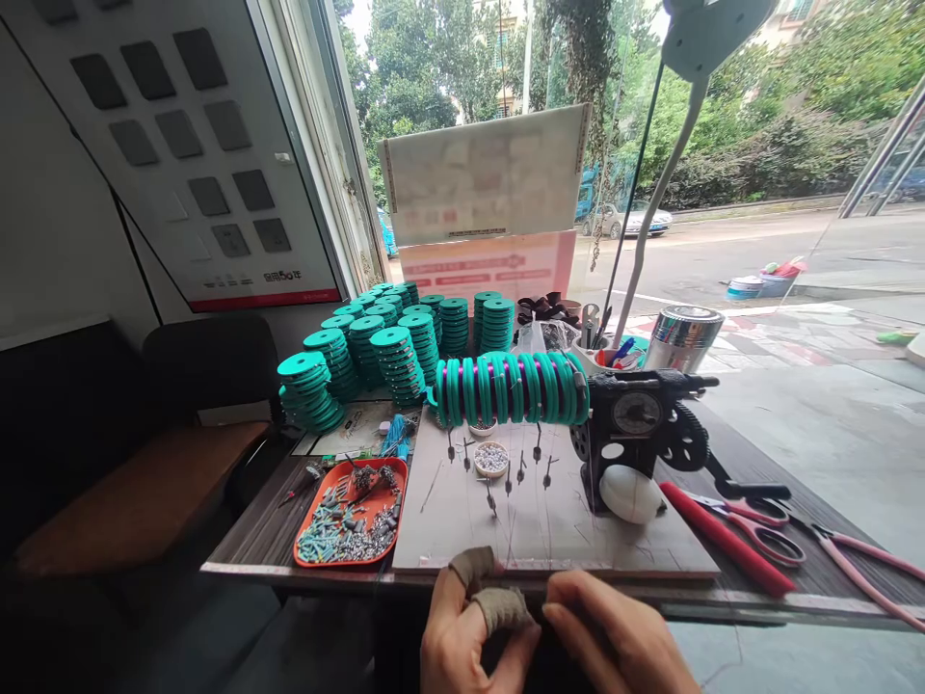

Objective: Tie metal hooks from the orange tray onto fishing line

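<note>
My left hand (477, 627), with cloth tape wrapped around two fingers, is closed in a pinch at the table's front edge. Close beside it, my right hand (614, 627) pinches thumb and fingertip together; what lies between them is too small to make out. Thin reddish fishing line (510, 540) runs down over the board to my left fingers. Behind the hands, a row of green line spools (506, 388) sits on the shaft of a black hand-cranked winder (636, 414). Several small dark weights (509, 479) are on the lines in front of the spools.
A pale board (448, 540) bears a dish of white beads (491, 460). An orange tray (298, 549) of small fittings stands left, with stacked green spools (394, 361) behind. Scissors (766, 540), a red strip (726, 540) and pink-handled pliers (859, 569) lie right.
</note>
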A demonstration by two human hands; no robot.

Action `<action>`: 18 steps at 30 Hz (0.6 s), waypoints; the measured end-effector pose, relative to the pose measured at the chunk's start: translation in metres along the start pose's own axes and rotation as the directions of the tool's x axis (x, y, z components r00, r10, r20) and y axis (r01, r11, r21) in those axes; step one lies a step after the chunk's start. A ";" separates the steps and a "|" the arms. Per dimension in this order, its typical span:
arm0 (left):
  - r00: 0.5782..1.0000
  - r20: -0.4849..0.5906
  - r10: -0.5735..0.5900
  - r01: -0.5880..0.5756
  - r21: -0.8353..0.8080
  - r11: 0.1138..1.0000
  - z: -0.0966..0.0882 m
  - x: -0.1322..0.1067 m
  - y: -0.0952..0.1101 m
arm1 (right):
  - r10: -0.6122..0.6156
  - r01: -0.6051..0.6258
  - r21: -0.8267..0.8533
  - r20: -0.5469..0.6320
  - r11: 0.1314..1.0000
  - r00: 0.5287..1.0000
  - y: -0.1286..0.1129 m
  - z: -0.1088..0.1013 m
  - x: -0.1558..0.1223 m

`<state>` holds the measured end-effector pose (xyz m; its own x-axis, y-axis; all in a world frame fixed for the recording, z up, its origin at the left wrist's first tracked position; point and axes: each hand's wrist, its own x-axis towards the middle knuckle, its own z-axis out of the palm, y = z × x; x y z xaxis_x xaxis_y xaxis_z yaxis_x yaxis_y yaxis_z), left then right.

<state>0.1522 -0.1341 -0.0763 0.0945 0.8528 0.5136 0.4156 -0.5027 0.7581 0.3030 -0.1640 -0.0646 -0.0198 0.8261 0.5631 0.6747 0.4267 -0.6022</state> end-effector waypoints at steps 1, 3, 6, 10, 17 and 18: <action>0.999 0.012 -0.048 0.049 -0.046 0.998 -0.002 0.001 0.001 | -0.022 0.018 -0.084 -0.044 0.996 0.999 0.004 -0.005 0.004; 0.982 0.065 -0.177 0.186 -0.178 0.966 -0.005 0.004 0.003 | -0.102 0.056 -0.331 -0.124 0.942 0.987 0.018 -0.012 0.015; 0.921 0.164 -0.354 0.390 -0.373 0.842 -0.007 0.005 0.005 | -0.194 0.109 -0.565 -0.092 0.818 0.977 0.043 -0.011 0.030; 0.845 0.225 -0.485 0.533 -0.420 0.734 -0.004 0.002 0.006 | -0.223 0.163 -0.563 -0.040 0.810 0.974 0.064 0.000 0.037; 0.865 0.193 -0.463 0.493 -0.161 0.855 -0.001 -0.008 0.001 | -0.200 0.169 -0.331 -0.062 0.929 0.978 0.017 -0.018 0.027; 0.870 0.172 -0.463 0.474 -0.024 0.880 0.001 -0.010 0.001 | -0.196 0.181 -0.240 -0.038 0.954 0.980 0.007 -0.020 0.025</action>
<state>0.1523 -0.1429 -0.0811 0.0452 0.9986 0.0266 0.3892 -0.0421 0.9202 0.3217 -0.1481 -0.0435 -0.1230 0.7120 0.6913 0.8170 0.4680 -0.3367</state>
